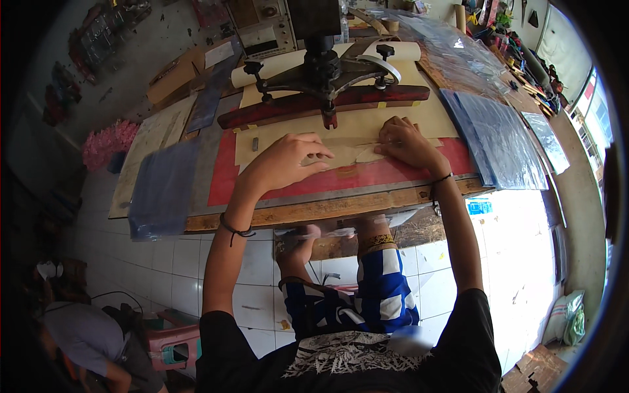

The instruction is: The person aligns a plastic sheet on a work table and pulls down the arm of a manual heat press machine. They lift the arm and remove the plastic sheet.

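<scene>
My left hand (295, 157) hovers low over the pale yellowish sheet (288, 134) on the worktable, fingers and thumb apart with nothing between them. My right hand (406, 144) rests on the same sheet, its fingers curled in toward the thumb; what they pinch is too small to make out. Between both hands lies a thin, see-through piece of film (363, 154). Under the sheet a red layer (226, 177) shows along the near edge. Just beyond my hands a long dark-red press bar (288, 108) hangs from a black metal bracket (319, 72) with knobs.
Stacks of clear bluish plastic sheets (495, 137) hang over the table's right end, others (160, 187) at the left. A small grey block (255, 143) lies beyond my left wrist. A control box (262, 29) stands behind. Another person (92, 334) bends near a pink stool (173, 340), lower left.
</scene>
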A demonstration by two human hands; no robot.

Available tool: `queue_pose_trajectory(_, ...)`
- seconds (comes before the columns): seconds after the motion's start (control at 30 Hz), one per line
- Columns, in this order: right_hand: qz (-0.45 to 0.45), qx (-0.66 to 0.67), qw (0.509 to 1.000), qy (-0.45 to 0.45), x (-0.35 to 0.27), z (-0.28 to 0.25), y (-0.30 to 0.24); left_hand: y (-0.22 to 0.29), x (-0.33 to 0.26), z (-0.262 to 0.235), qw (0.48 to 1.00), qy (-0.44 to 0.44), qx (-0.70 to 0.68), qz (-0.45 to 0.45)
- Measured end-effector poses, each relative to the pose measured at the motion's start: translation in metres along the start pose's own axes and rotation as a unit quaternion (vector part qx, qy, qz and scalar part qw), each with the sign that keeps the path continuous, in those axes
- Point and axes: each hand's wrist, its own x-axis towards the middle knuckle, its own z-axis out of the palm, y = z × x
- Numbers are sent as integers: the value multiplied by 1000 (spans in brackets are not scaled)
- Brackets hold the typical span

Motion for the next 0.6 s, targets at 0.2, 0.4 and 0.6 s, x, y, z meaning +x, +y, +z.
queue_pose_trajectory(0.2,-117,9,993,14,0,-7,18,21,50,-6,995,23,2,100)
queue_pose_trajectory(0.4,-2,47,996,-75,8,-14,-18,28,51,-28,985,-158,-66,18)
queue_pose_trajectory(0.6,-93,-56,976,-188,36,-20,2,50,66,-64,967,-252,26,-28)
